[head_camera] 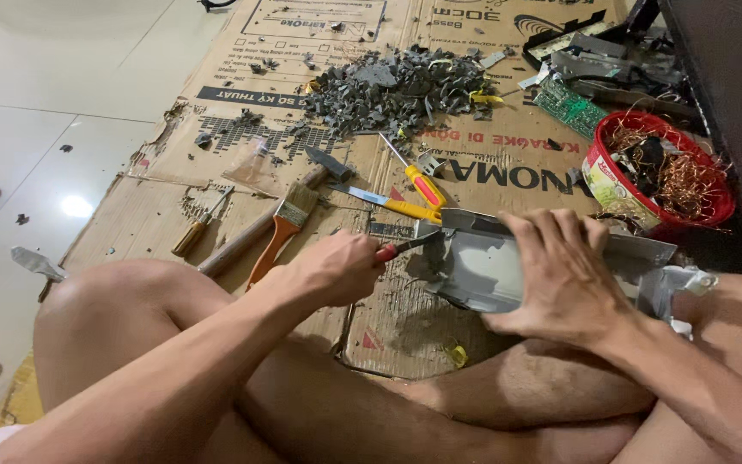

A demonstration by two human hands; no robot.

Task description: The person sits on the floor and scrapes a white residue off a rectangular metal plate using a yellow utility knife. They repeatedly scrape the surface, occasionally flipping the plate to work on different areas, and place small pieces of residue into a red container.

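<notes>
Gripping a red-handled tool (397, 249), your left hand (337, 268) has its fingers wrapped tight on the handle, tip at a grey casing (483, 266). Your right hand (564, 271) clamps the casing from above, fingers curled over its top edge, above your crossed legs. Surface: flattened printed cardboard (491, 163) on pale floor tiles (36, 129). Nearby: brush (285, 225), yellow screwdriver (418, 180), grey scrap pile (397, 86), red tub (659, 172) of copper wire.
</notes>
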